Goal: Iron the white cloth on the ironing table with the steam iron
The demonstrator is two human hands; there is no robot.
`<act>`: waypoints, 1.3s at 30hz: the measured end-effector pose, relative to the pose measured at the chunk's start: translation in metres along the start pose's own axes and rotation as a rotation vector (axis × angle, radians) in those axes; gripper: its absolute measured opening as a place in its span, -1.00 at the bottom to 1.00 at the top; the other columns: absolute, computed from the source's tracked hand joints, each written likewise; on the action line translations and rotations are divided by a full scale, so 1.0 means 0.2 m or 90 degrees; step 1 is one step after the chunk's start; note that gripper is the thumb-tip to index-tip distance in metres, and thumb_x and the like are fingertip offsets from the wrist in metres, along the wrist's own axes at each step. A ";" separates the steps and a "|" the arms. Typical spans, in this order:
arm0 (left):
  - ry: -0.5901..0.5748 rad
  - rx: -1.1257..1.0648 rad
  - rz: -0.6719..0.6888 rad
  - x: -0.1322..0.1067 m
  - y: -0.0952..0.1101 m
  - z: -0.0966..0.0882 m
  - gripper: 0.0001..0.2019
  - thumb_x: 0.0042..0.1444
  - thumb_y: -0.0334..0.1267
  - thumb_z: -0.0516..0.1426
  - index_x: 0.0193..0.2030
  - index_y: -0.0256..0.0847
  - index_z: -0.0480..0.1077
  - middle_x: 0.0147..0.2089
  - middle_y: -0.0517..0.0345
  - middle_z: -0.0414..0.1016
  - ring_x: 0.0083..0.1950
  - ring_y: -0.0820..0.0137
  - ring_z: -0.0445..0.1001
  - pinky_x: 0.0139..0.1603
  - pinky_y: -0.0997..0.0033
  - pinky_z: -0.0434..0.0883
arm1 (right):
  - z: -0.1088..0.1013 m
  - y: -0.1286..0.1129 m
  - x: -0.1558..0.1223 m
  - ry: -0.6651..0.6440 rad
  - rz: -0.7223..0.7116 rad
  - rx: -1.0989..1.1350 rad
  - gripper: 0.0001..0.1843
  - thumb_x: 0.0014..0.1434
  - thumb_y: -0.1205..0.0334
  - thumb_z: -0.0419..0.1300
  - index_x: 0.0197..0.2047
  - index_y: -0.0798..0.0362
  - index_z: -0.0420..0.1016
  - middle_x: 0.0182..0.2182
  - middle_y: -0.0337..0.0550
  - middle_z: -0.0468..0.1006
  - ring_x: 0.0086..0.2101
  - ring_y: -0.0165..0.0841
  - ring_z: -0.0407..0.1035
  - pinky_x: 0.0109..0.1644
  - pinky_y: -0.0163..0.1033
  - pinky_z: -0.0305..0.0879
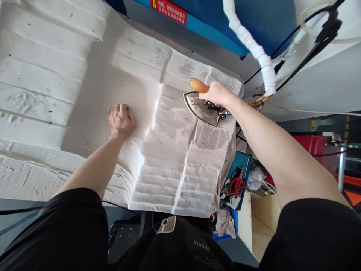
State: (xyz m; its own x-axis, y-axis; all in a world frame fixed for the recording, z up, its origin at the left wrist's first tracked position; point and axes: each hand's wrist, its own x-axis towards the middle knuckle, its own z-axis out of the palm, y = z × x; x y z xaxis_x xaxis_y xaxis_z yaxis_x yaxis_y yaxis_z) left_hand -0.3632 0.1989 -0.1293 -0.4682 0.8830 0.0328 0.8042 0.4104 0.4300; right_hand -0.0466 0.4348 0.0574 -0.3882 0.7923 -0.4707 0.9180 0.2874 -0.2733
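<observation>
My right hand (216, 94) is closed around the wooden handle of a steam iron (203, 109). The iron's pointed metal base is over the right part of a white cloth (166, 146); whether it touches the cloth I cannot tell. My left hand (121, 120) rests on the cloth to the left, fingers bent downward and thumb apart, with nothing seen in it. The cloth is creased, with damp-looking patches near the iron and small dark specks.
A white-wrapped hose (254, 49) hangs above the iron near dark cables. Behind the cloth stands a blue machine (203, 34) with a red warning label (169, 11). At right, a teal tray (244, 165) holds red-handled scissors (236, 186), above an open wooden box (262, 214).
</observation>
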 end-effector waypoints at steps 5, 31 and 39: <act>-0.005 -0.023 -0.014 0.00 0.02 -0.01 -0.75 0.23 -0.37 0.13 0.05 -0.26 0.35 0.14 -0.16 0.44 0.27 -0.04 0.39 0.35 -0.16 0.17 | 0.02 0.01 0.02 0.054 0.003 -0.053 -0.44 0.11 -0.13 0.38 -0.02 0.17 0.57 -0.41 0.03 0.54 -0.31 -0.09 0.52 -0.30 -0.11 0.39; 0.006 0.059 0.016 0.00 -0.01 -0.01 -0.64 0.13 -0.35 0.08 0.09 -0.25 0.39 0.07 -0.24 0.48 0.17 -0.07 0.43 0.27 -0.15 0.26 | 0.04 0.08 0.04 0.075 -0.065 -0.082 -0.38 0.15 -0.19 0.31 0.05 0.17 0.55 -0.35 0.08 0.52 -0.19 0.06 0.51 -0.23 0.01 0.41; 0.001 0.086 0.008 0.00 -0.01 0.00 -0.60 0.11 -0.31 0.05 0.11 -0.25 0.41 0.05 -0.26 0.47 0.15 -0.12 0.44 0.25 -0.18 0.29 | -0.09 0.46 -0.23 0.042 0.024 -0.166 -0.51 0.11 -0.20 0.31 -0.19 0.10 0.61 -0.45 0.05 0.55 -0.28 0.02 0.53 -0.27 -0.05 0.35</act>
State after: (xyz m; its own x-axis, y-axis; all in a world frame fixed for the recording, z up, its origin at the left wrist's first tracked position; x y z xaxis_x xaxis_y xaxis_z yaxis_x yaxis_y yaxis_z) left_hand -0.3658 0.1980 -0.1301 -0.4579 0.8881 0.0396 0.8522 0.4258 0.3041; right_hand 0.0580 0.4349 0.0690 -0.3555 0.8357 -0.4186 0.9246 0.3800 -0.0268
